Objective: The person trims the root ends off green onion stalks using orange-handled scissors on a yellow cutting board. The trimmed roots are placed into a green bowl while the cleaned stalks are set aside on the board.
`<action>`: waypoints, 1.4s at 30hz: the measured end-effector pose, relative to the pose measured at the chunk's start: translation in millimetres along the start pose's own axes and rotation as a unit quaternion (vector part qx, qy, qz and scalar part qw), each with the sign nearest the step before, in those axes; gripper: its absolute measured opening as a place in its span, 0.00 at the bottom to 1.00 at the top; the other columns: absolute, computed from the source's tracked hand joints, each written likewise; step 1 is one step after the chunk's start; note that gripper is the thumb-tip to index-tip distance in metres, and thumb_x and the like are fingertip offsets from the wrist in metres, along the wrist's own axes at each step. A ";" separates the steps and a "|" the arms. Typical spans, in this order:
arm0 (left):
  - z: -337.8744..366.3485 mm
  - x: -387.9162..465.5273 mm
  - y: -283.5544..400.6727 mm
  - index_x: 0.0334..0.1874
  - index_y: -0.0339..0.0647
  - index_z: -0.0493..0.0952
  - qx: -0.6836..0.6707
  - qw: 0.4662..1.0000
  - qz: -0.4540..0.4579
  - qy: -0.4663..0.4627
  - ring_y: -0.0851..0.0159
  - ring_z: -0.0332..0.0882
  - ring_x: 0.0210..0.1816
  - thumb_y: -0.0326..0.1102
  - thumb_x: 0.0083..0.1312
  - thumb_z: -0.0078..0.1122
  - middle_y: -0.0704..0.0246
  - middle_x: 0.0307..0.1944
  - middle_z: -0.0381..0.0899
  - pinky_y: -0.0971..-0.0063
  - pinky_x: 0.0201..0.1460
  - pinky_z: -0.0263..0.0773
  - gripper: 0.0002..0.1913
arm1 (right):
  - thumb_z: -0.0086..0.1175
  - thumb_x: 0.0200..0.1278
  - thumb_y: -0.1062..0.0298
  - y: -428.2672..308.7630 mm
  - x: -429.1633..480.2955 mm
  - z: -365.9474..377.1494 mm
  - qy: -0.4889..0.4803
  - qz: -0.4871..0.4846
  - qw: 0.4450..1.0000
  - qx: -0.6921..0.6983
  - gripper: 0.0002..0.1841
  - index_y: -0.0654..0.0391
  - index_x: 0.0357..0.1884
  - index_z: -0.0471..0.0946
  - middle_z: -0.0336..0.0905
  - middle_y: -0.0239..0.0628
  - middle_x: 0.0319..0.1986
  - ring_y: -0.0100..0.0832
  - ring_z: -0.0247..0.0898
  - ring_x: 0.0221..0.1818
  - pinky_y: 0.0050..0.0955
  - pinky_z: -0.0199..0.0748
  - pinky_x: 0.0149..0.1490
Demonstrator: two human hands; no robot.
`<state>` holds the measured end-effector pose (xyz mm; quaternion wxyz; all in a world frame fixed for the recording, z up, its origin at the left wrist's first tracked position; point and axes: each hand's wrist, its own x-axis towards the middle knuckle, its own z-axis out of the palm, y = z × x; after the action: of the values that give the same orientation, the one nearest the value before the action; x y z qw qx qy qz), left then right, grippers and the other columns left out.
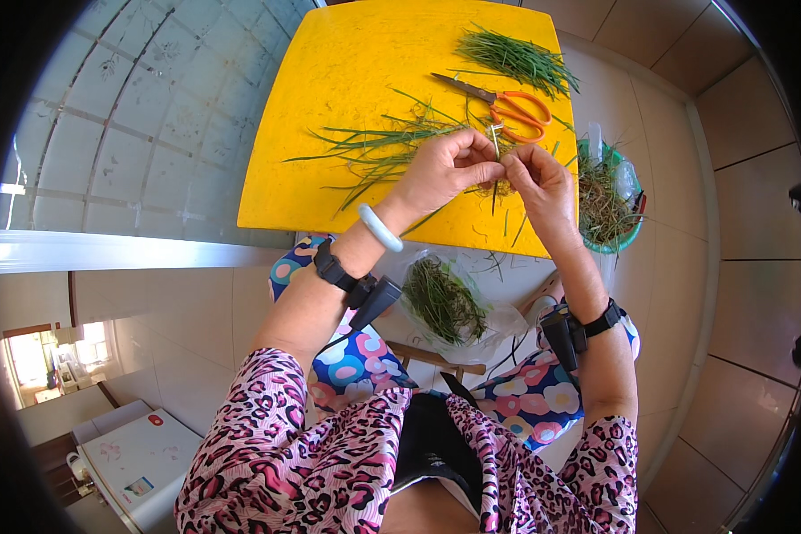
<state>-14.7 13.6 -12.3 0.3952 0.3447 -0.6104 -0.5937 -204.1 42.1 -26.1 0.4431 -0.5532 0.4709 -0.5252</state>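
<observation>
Above the near part of the yellow table, my left hand and my right hand meet. Between their fingertips is a thin chive-like stalk, its pale end pointing away from me. Both hands seem to pinch it, though the fingers partly hide it. Just beyond them lie scissors with orange handles and dark blades. Loose green stalks spread to the left of my left hand, tangled with dry bits. A neater green bundle rests at the far right of the table.
A green basin of dry, grassy scraps stands on the floor right of the table. Below the near edge, a clear plastic bag holds more greens. A frosted glass panel is at left, a white appliance lower left.
</observation>
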 end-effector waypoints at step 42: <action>0.8 0.2 9.7 0.47 0.38 0.82 -0.123 0.980 -0.087 -0.127 0.73 0.78 0.42 0.38 0.75 0.64 0.72 0.40 0.83 0.77 0.51 0.73 0.09 | 0.60 0.76 0.60 -20.7 3.9 -16.2 -0.061 0.042 0.991 0.114 0.14 0.59 0.54 0.84 0.81 0.24 0.33 0.14 0.69 0.33 0.18 0.71 0.42</action>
<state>-15.1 14.4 -2.6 0.3004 0.2673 -0.5458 -0.7351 -219.1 41.7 -4.1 0.5531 -0.5093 0.4028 -0.5219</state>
